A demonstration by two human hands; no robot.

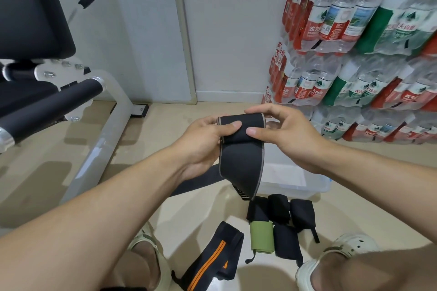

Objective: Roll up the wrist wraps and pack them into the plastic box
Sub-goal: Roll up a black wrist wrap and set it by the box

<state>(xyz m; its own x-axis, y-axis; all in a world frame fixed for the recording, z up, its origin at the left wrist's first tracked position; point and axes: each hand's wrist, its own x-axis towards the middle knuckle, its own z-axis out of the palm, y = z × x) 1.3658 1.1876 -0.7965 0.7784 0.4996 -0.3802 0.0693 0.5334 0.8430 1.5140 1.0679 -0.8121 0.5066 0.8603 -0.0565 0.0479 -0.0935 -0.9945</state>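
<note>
A black wrist wrap with tan edging (pixel 241 158) is held in front of me, its top end partly rolled and its tail hanging down. My left hand (pixel 203 139) grips the roll's left side with the thumb on top. My right hand (pixel 281 130) pinches its right side. Below them a clear plastic box (pixel 293 184) stands on the floor, partly hidden by the wrap. In front of the box lie several rolled black wraps (pixel 279 210), a rolled green one (pixel 261 236), and an unrolled black wrap with orange stripes (pixel 212 257).
A weight bench with black pads and a white frame (pixel 101 125) fills the left side. Shrink-wrapped packs of water bottles (pixel 354 54) are stacked along the right wall. My feet in pale clogs (pixel 340 257) rest on the beige floor beside the wraps.
</note>
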